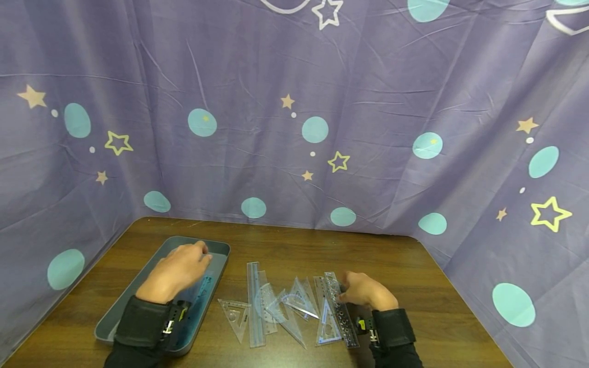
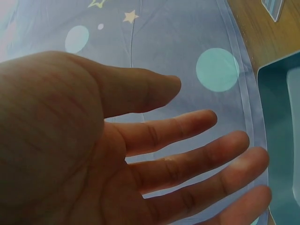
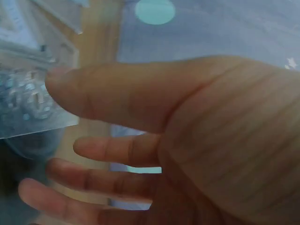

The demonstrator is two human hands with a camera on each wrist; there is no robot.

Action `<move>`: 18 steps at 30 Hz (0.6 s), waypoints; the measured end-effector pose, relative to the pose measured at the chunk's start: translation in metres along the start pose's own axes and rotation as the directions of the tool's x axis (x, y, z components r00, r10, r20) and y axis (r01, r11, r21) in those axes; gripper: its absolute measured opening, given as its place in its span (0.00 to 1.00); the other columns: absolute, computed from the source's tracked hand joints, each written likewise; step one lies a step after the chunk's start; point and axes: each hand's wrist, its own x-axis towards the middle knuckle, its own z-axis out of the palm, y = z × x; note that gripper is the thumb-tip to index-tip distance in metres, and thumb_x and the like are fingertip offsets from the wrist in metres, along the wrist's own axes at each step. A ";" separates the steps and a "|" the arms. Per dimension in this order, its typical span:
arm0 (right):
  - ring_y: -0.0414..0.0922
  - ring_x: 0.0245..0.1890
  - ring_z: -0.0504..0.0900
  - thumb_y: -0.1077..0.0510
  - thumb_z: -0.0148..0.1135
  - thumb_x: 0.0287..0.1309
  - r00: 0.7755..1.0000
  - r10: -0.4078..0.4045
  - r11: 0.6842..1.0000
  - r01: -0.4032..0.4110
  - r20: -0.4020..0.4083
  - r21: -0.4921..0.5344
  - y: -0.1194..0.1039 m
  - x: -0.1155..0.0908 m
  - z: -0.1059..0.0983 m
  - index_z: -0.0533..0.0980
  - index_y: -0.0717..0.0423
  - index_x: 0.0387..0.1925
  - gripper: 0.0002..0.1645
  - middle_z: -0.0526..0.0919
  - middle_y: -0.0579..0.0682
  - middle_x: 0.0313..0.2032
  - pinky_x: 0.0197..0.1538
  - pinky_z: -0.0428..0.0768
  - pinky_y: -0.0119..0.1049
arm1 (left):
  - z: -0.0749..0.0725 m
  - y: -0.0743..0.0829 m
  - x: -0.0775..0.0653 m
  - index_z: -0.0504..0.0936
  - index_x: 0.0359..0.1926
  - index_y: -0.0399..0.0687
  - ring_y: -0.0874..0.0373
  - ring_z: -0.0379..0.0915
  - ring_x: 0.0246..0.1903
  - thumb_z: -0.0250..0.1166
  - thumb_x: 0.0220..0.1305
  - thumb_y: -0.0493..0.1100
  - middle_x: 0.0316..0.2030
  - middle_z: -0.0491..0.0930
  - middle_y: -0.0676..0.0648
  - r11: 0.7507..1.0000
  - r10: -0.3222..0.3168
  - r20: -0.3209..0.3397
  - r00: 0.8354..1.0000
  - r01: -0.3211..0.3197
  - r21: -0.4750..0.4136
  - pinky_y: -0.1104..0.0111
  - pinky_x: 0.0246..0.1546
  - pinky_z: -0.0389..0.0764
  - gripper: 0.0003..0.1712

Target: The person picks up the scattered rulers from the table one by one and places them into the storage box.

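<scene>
My left hand [image 1: 178, 272] is above the grey-blue tray [image 1: 224, 251]; in the left wrist view its fingers are spread and nothing lies in the palm. Blue marks [image 1: 204, 289] show on something in the tray beside that wrist. At the right end of the spread of clear plastic rulers, my right hand [image 1: 369, 292] is beside a stencil ruler [image 1: 348, 327] with cut-out shapes. Seen from the right wrist, the thumb [image 3: 108, 91] overlaps the edge of this ruler, while the other fingers are loosely extended and apart from the thumb.
Between the hands, on the brown wooden table [image 1: 285, 240], lie a set square [image 1: 236, 318], a long clear ruler [image 1: 255, 306], a protractor [image 1: 268, 304] and a blue-edged set square [image 1: 327, 329], several overlapping. A purple patterned curtain [image 1: 257, 153] hangs behind and at both sides.
</scene>
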 end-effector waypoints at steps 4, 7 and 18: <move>0.49 0.33 0.83 0.54 0.80 0.62 1.000 0.025 0.998 -0.026 -0.010 -0.052 0.000 0.005 0.008 0.78 0.68 0.58 0.30 0.87 0.61 0.48 0.32 0.84 0.43 | 0.003 0.003 0.001 0.78 0.64 0.35 0.42 0.83 0.49 0.55 0.84 0.46 0.53 0.85 0.37 1.000 0.012 -0.008 1.000 -0.012 0.013 0.47 0.44 0.81 0.21; 0.50 0.34 0.83 0.51 0.82 0.60 0.999 0.030 0.994 -0.033 -0.029 -0.107 -0.001 0.011 0.013 0.81 0.66 0.50 0.27 0.86 0.56 0.41 0.38 0.85 0.48 | 0.005 0.004 0.002 0.78 0.64 0.34 0.44 0.83 0.47 0.55 0.84 0.45 0.52 0.85 0.38 1.000 0.017 -0.008 1.000 -0.017 0.017 0.49 0.43 0.81 0.21; 0.70 0.56 0.84 0.37 0.88 0.47 0.995 0.067 0.976 -0.080 -0.068 -0.202 0.050 0.067 0.046 0.74 0.72 0.61 0.55 0.83 0.69 0.55 0.56 0.83 0.68 | 0.006 0.005 0.002 0.78 0.65 0.34 0.40 0.83 0.51 0.55 0.84 0.45 0.55 0.85 0.35 1.000 0.015 -0.017 1.000 -0.015 0.022 0.45 0.47 0.82 0.21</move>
